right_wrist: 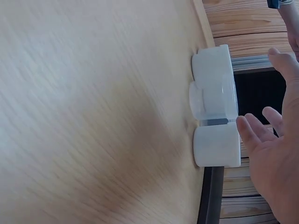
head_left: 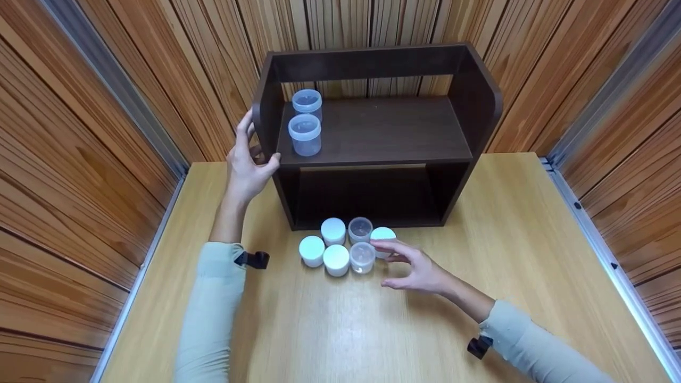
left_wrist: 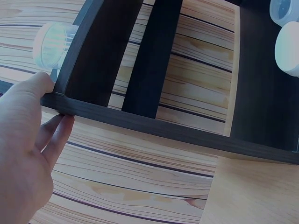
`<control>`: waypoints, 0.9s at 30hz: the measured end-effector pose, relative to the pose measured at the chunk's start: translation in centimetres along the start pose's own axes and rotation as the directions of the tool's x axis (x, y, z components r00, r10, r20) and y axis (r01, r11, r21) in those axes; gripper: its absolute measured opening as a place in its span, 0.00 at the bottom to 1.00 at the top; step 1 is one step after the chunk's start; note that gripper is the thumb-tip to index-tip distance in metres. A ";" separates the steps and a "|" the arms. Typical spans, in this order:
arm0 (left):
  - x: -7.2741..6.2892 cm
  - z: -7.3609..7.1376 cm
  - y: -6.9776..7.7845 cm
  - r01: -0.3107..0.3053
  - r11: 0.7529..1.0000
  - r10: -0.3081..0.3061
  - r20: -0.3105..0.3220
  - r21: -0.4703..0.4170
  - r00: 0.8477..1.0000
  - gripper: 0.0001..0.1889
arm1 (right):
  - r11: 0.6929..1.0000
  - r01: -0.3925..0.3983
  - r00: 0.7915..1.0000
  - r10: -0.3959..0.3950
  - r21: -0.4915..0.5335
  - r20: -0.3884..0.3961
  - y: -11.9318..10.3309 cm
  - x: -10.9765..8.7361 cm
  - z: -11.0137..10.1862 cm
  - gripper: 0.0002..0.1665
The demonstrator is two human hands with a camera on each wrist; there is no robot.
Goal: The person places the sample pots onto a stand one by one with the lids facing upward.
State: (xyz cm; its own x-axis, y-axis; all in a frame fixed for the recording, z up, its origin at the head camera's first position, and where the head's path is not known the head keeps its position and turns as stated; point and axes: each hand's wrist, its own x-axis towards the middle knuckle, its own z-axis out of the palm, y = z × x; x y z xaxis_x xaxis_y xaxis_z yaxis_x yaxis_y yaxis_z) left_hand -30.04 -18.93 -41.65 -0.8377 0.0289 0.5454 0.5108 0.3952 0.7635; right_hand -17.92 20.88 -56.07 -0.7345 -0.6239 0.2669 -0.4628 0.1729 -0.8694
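Observation:
My left hand [head_left: 249, 167] grips the left side panel of a dark brown wooden shelf [head_left: 378, 130], thumb at the front edge and fingers on the outer side. Two translucent plastic jars stand on the upper level, the front jar [head_left: 305, 135] just ahead of the back jar [head_left: 307, 101]. Before the shelf, several small jars are grouped on the table: white-topped ones, such as this white jar [head_left: 336, 260], and two clear-topped ones, including a clear jar [head_left: 362, 258]. My right hand [head_left: 417, 268] is at the group's right side, fingers spread and holding nothing, fingertips by the rightmost white jar [head_left: 384, 235].
The light wood table [head_left: 319, 330] carries the shelf and jars. Wood-plank walls [head_left: 69, 133] rise at the back and both sides, with a metal rail [head_left: 606, 255] along the right edge. The shelf's lower compartment [head_left: 367, 194] opens behind the jars.

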 end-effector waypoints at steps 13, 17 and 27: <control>0.0 0.0 0.2 0.003 1.000 -0.003 -0.002 0.001 1.000 0.47 | 0.999 -0.023 1.000 0.023 -0.025 -0.007 0.7 0.4 0.9 0.46; 0.0 0.1 0.0 -0.013 1.000 0.012 -0.019 -0.014 1.000 0.47 | 0.999 -0.035 0.999 0.035 -0.036 -0.005 1.0 0.6 1.2 0.46; 0.0 -0.1 0.1 0.009 1.000 -0.009 -0.003 0.000 1.000 0.47 | 0.996 -0.079 0.996 0.077 -0.047 -0.051 2.1 1.2 2.2 0.46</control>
State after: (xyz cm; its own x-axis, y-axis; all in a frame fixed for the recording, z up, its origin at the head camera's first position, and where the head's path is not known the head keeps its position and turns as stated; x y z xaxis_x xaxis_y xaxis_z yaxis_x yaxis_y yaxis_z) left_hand -29.96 -18.95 -41.59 -0.8415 0.0231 0.5397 0.5036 0.3951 0.7683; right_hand -18.69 18.78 -58.52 -0.7921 -0.5694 0.2201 -0.4261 0.2575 -0.8672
